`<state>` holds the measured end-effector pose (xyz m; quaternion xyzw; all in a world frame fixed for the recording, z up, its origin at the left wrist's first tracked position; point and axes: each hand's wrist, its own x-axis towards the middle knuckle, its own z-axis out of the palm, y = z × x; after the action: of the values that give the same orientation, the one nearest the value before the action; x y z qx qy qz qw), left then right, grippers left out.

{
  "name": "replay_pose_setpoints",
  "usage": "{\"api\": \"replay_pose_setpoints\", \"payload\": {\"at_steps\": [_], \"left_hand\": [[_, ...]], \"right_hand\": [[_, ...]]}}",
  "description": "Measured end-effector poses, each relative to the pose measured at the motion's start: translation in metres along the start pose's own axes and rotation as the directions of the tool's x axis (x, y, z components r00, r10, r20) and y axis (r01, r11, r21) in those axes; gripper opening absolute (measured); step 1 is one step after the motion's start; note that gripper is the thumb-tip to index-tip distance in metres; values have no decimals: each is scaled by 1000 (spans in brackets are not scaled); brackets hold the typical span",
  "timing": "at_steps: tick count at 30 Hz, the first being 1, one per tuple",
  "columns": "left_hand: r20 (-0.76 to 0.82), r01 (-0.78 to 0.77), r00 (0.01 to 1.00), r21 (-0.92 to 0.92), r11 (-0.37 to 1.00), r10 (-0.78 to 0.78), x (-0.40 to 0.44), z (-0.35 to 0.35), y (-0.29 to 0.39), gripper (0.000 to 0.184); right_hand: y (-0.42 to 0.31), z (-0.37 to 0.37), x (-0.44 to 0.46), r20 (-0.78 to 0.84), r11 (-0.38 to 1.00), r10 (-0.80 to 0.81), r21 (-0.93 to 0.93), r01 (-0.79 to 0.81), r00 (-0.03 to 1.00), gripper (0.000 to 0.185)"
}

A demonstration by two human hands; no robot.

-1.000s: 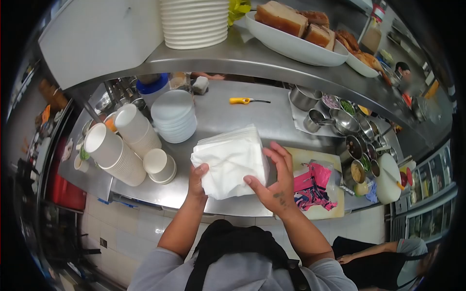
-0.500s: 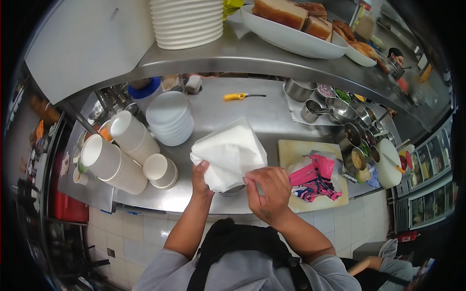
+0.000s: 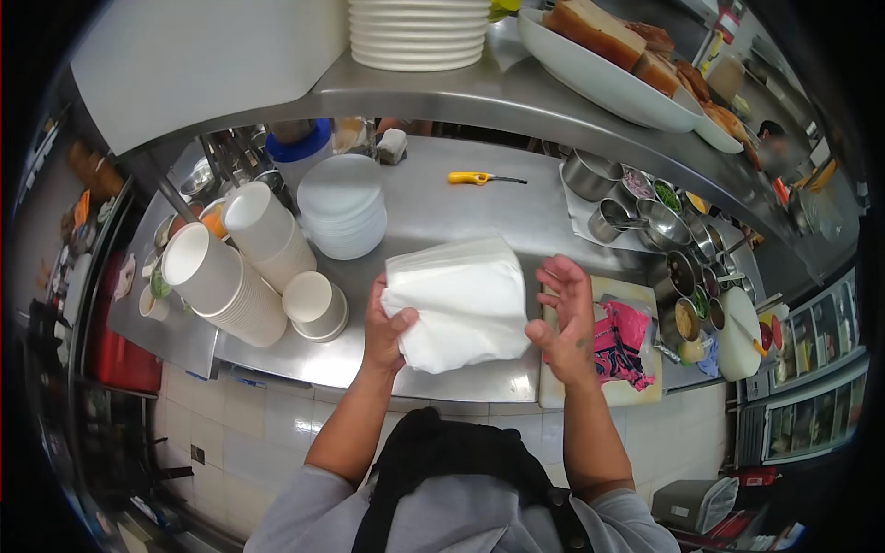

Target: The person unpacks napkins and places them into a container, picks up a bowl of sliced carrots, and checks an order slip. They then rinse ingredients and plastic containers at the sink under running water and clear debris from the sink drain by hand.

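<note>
A stack of thin white sheets (image 3: 461, 304), paper or plastic I cannot tell, is held above the steel counter. Its left edge is gripped by my left hand (image 3: 384, 334), with the thumb on top and the fingers underneath. My right hand (image 3: 566, 318) is open just off the stack's right edge, fingers spread and palm turned toward it, holding nothing. Beside that hand, a pink and dark patterned packet (image 3: 620, 341) lies on a pale cutting board (image 3: 599, 394).
Stacked white paper cups (image 3: 230, 290), a shorter cup stack (image 3: 314, 304) and round plastic lids (image 3: 341, 207) stand on the left. A yellow lighter (image 3: 470, 178) lies behind. Metal pots (image 3: 590, 173) and bowls crowd the right. Overhead, a steel shelf (image 3: 442, 100) carries a meat dish (image 3: 590, 72).
My right hand has left the stack's near edge, moved right and opened. The sheets now lie flatter and squarer, their upper corner no longer folded up. The view has shifted slightly.
</note>
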<state>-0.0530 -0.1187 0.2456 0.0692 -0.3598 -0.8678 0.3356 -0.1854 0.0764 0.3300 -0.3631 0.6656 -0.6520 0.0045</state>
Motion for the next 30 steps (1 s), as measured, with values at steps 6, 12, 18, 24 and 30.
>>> {"api": "replay_pose_setpoints", "payload": {"at_steps": [6,12,18,24,30], "left_hand": [[195,8,980,163,987,-40,-3,20,15,82],[232,59,963,309,949,-135,-1,29,19,84],[250,184,937,234,955,-242,-7,32,20,77],[246,218,922,307,926,-298,-8,36,23,63],[143,229,940,413,881,-311,-10,43,18,67]], "right_hand": [[27,-4,-4,350,881,311,244,-406,884,112],[70,-14,-15,378,707,393,458,-538,838,78],[87,-16,-18,414,567,473,533,-628,778,64],[92,-17,-24,429,482,499,585,-653,753,60],[84,-19,-23,387,487,550,571,-660,740,53]]}}
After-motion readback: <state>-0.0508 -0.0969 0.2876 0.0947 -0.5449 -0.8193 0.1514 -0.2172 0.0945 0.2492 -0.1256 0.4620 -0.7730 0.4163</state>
